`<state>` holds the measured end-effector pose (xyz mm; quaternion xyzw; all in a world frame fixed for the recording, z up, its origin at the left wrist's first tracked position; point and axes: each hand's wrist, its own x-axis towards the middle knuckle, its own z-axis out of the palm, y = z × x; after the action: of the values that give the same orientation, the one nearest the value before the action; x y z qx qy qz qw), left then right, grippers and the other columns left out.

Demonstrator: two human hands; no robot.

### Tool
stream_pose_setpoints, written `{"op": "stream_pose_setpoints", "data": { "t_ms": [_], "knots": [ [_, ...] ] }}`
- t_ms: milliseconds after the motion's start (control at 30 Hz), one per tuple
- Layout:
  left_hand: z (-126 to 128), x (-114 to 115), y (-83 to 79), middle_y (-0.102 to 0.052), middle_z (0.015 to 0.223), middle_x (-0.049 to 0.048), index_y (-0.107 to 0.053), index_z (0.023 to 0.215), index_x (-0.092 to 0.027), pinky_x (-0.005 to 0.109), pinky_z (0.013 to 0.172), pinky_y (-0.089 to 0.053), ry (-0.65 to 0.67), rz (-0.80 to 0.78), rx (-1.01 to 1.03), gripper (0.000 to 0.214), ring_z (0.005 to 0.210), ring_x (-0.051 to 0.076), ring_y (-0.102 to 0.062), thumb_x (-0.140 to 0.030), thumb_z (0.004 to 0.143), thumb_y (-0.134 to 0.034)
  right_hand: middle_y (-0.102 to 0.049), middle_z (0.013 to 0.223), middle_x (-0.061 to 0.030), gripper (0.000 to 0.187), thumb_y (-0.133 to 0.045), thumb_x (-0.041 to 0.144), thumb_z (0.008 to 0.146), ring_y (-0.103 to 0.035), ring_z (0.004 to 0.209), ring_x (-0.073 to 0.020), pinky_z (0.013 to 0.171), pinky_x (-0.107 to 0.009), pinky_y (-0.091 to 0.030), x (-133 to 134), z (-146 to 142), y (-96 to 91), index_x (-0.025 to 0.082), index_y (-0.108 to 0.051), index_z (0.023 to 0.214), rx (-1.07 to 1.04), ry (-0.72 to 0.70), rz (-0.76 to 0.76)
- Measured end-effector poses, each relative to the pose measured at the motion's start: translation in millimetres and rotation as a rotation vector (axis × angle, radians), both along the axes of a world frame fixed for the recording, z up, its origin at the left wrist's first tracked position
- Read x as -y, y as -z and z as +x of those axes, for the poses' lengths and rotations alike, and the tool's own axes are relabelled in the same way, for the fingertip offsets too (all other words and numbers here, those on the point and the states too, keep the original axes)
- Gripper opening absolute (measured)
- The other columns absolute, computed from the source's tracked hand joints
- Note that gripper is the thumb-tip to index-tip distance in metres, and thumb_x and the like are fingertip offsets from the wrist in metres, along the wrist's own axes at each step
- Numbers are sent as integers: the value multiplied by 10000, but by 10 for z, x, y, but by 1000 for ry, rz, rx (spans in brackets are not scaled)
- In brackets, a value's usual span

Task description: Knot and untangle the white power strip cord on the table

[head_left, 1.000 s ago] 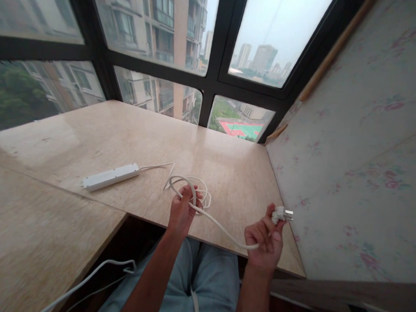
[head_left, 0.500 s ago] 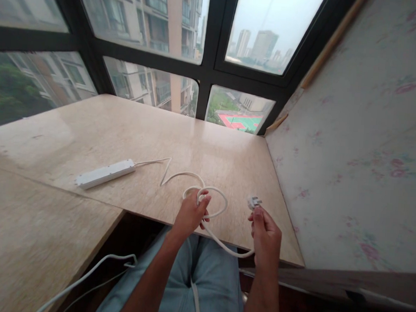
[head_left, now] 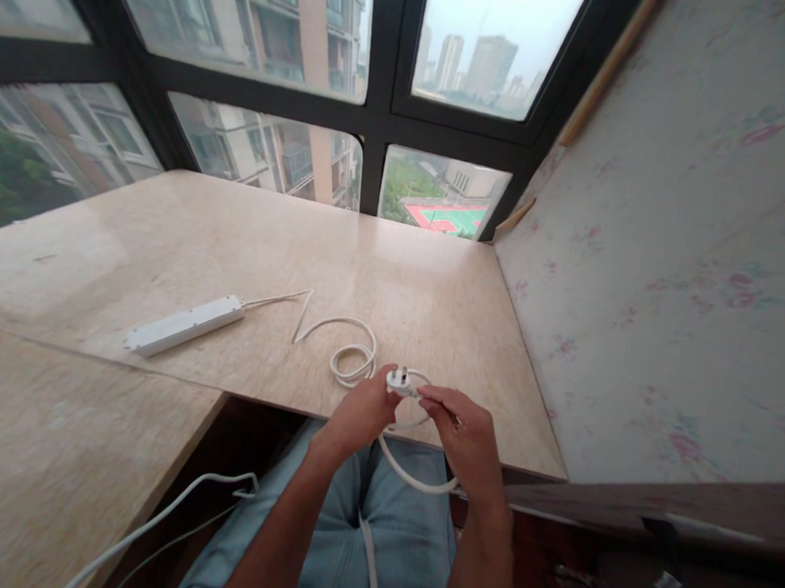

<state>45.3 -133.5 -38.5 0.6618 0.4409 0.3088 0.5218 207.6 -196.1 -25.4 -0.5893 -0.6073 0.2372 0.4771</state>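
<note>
A white power plug (head_left: 398, 382) sits between my two hands, its metal prongs pointing up and away. My left hand (head_left: 359, 414) is closed at the plug's left side, with the thumb against it; its lower fingers are partly hidden. With fingertips pinched, my right hand (head_left: 464, 438) grips the white power cord right behind the plug. The cord (head_left: 412, 483) hangs in a loop under both hands and lies coiled on the ledge beyond my left hand. From there it runs to a white power strip (head_left: 185, 324), which lies on its side on the ledge.
The beige stone ledge (head_left: 248, 239) has a front edge above my lap. Dark-framed windows (head_left: 374, 149) stand behind it, and a flowered wall (head_left: 655, 285) rises at right. Another white cable (head_left: 154, 524) hangs at lower left. Dark items lie on the floor at lower right.
My right hand has brought the plug leftward to my left hand. The left thumb now touches the plug, and the small coil rests on the ledge. The view has shifted slightly.
</note>
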Motion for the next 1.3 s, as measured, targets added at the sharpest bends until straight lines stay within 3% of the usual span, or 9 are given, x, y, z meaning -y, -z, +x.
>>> {"op": "stream_pose_setpoints", "data": {
  "t_ms": [167,267,433,533,700,833,1000,1167,1300],
  "knots": [
    [-164,-24,-82,-619,865,25,-556,1218,-194,216,582,-442,283,-76,165,451,688,139,-572,-213,774,-633,-742,920,-38,187,-608,193,874,-676,844,-186,750,-318,-537,3,81,-29,275,-759,948,11,-92,98],
    [-283,-52,-114,-624,844,40,-505,1308,-185,209,471,-394,458,-259,265,648,569,119,-532,-343,724,-736,-716,863,-33,213,-610,169,877,-633,825,-179,720,-312,-514,14,104,-92,298,-765,948,86,-154,150],
    [-329,-75,-39,-639,799,109,-588,1174,-131,225,372,-292,585,-462,476,852,409,106,-479,-832,765,-329,-620,860,-34,244,-627,130,860,-551,800,-167,677,-299,-466,-42,65,-238,319,-778,890,235,-209,237],
    [-324,-74,0,-656,798,105,-598,1160,-131,220,389,-321,606,-438,413,833,394,99,-500,-807,810,-262,-606,884,-35,273,-618,99,861,-535,820,-164,702,-299,-455,-135,21,-371,320,-777,889,315,-302,256],
    [-359,-106,-29,-687,904,118,-561,1206,-146,230,484,-417,646,-502,423,551,562,159,-640,-564,849,-537,-627,902,-36,287,-589,77,864,-551,825,-156,721,-293,-468,-319,-31,-521,299,-772,869,322,-459,234],
    [-298,-120,-75,-695,787,96,-586,993,-132,245,455,-439,468,-607,486,368,519,191,-653,-442,797,-563,-657,934,-48,175,-691,219,824,-614,839,-169,737,-305,-506,-444,-7,-414,258,-735,989,69,-300,134],
    [-149,-123,-93,-681,673,77,-486,790,-164,234,405,-403,170,-664,601,182,483,219,-657,-334,728,-504,-679,1000,-69,349,-672,468,824,-672,836,-191,659,-298,-542,-460,50,-114,227,-665,1076,-688,54,-25],
    [-26,-123,-108,-623,641,24,-511,791,-166,255,471,-424,-60,-653,744,199,501,162,-595,-330,683,-543,-665,1197,-137,553,-638,637,770,-645,1062,-284,888,-451,-529,-323,-84,8,216,-666,1128,-1023,-86,-163],
    [54,-89,-135,-595,647,14,-536,740,-181,272,568,-435,-167,-592,785,132,611,160,-578,-303,691,-543,-698,1142,-142,489,-720,505,764,-659,1033,-288,927,-487,-502,-294,-220,-20,192,-672,1136,-1019,-102,-224]
  ]
}}
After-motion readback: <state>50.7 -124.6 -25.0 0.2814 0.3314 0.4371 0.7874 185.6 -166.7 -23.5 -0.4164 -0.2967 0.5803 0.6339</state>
